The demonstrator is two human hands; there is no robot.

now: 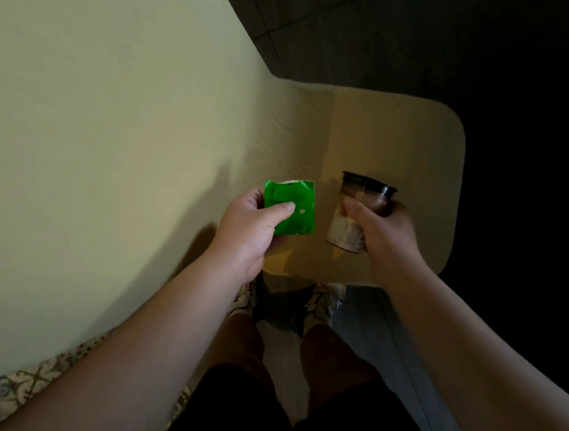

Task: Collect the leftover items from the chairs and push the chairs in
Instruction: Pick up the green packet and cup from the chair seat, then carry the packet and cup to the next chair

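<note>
A pale cream chair seat (420,141) with rounded corners lies below me, right of centre. My left hand (251,229) is shut on a torn green snack wrapper (293,212), thumb pressed on its face, just above the seat's left side. My right hand (384,234) grips a clear plastic cup (355,214) with a dark rim and a brownish drink inside, held tilted over the seat. Nothing else shows on the seat.
A large pale tabletop (94,130) fills the left half, its edge meeting the chair. Dark tiled floor (429,39) lies beyond and to the right. My legs and patterned shoes (319,307) stand just behind the seat. Patterned cloth (21,381) shows at the lower left.
</note>
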